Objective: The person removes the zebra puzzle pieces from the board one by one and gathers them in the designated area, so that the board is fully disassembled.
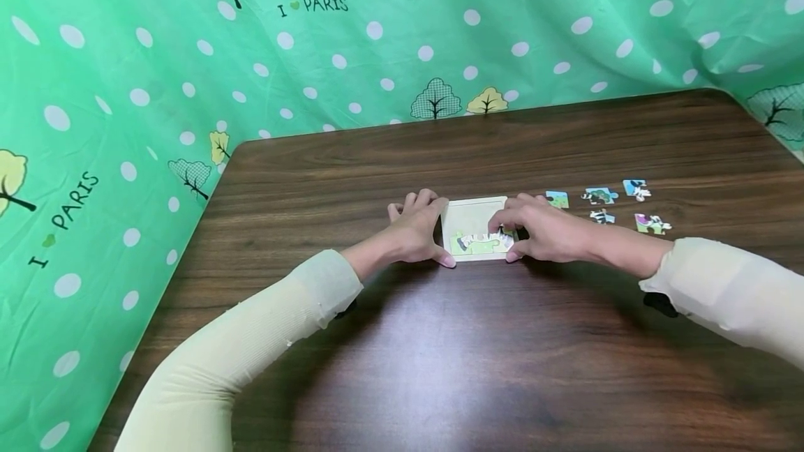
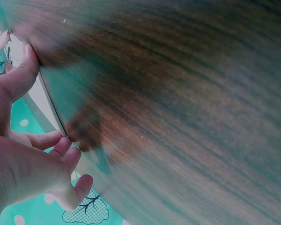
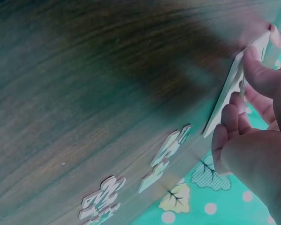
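A shallow, pale puzzle tray (image 1: 470, 218) lies on the table, with joined green and zebra-striped pieces (image 1: 477, 245) along its near side. My left hand (image 1: 414, 232) grips the tray's left side, thumb at the near corner and index finger at the far one. Over the tray's right end, my right hand (image 1: 545, 230) pinches a puzzle piece (image 3: 243, 87), seen nearly edge-on in the right wrist view. Its thumb is by the near right corner. The fingers partly hide that piece and the tray's right edge.
Several loose puzzle pieces lie right of the tray, among them a green one (image 1: 557, 199), a blue-topped one (image 1: 637, 190) and a purple-cornered one (image 1: 652, 223). A dark wooden table (image 1: 402, 340) extends around them. Behind it hangs a green dotted curtain (image 1: 352, 82).
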`<action>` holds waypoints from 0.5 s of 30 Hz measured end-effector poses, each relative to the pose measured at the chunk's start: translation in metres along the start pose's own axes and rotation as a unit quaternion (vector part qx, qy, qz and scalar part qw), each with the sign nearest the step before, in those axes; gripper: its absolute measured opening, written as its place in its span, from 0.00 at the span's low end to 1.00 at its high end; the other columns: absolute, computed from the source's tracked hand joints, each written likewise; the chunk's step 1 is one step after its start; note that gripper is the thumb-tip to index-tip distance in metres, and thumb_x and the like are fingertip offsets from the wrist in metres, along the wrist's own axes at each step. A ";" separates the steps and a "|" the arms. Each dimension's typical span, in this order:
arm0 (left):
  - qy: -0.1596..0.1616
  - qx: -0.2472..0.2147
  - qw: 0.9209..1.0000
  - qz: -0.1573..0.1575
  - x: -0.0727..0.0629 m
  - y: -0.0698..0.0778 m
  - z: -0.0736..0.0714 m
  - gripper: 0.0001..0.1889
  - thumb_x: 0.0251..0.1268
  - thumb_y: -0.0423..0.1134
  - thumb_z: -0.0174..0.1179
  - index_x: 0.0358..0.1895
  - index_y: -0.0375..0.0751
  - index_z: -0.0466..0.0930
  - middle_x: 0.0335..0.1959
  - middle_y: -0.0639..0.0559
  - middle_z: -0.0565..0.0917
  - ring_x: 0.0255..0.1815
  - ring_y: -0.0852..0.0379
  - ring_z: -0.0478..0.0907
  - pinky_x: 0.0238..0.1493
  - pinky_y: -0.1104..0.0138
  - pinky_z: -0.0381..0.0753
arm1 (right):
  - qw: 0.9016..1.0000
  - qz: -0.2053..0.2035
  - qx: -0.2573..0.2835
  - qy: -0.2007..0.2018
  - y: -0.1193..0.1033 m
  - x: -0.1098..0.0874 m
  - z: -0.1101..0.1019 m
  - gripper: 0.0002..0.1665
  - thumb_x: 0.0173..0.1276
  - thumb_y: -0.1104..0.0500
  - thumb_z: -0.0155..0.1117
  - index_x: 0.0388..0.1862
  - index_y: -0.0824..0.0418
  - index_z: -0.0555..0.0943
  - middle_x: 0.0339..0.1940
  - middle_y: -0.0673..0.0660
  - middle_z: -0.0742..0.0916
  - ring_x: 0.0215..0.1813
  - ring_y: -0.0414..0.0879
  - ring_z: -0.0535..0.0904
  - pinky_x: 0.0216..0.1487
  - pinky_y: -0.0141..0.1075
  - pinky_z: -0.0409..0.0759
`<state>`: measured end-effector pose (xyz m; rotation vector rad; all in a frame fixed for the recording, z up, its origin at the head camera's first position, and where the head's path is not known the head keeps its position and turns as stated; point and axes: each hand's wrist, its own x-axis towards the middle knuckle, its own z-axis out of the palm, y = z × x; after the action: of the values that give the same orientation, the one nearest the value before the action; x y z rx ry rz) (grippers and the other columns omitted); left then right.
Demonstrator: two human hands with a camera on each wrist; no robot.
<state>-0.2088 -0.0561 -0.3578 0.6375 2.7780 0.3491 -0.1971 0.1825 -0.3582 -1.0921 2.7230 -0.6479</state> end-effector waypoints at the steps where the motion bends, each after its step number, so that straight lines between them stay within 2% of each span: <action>1: 0.000 0.001 1.000 0.000 0.000 0.000 0.000 0.50 0.34 0.59 0.77 0.66 0.49 0.65 0.65 0.51 0.62 0.61 0.50 0.58 0.55 0.51 0.56 | 1.000 -0.001 -0.004 -0.001 0.000 0.000 -0.001 0.22 0.47 0.63 0.78 0.44 0.57 0.83 0.37 0.49 0.81 0.43 0.47 0.72 0.47 0.44 0.62; 8: 0.001 0.000 1.000 0.002 0.000 0.001 0.000 0.51 0.33 0.58 0.77 0.67 0.49 0.64 0.65 0.51 0.62 0.61 0.50 0.58 0.54 0.51 0.56 | 0.999 -0.012 -0.036 0.003 0.000 -0.002 -0.005 0.23 0.50 0.61 0.78 0.47 0.58 0.84 0.38 0.51 0.81 0.44 0.48 0.72 0.46 0.44 0.64; 15: 0.001 -0.002 1.000 0.002 0.000 0.000 0.000 0.50 0.34 0.58 0.78 0.66 0.50 0.65 0.65 0.51 0.62 0.61 0.50 0.58 0.54 0.51 0.56 | 0.999 -0.014 0.040 0.020 0.003 -0.002 -0.009 0.21 0.51 0.62 0.77 0.46 0.56 0.84 0.34 0.47 0.81 0.40 0.45 0.71 0.44 0.42 0.68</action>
<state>-0.2091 -0.0559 -0.3581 0.6418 2.7776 0.3566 -0.1996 0.1887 -0.3513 -1.1123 2.6946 -0.7843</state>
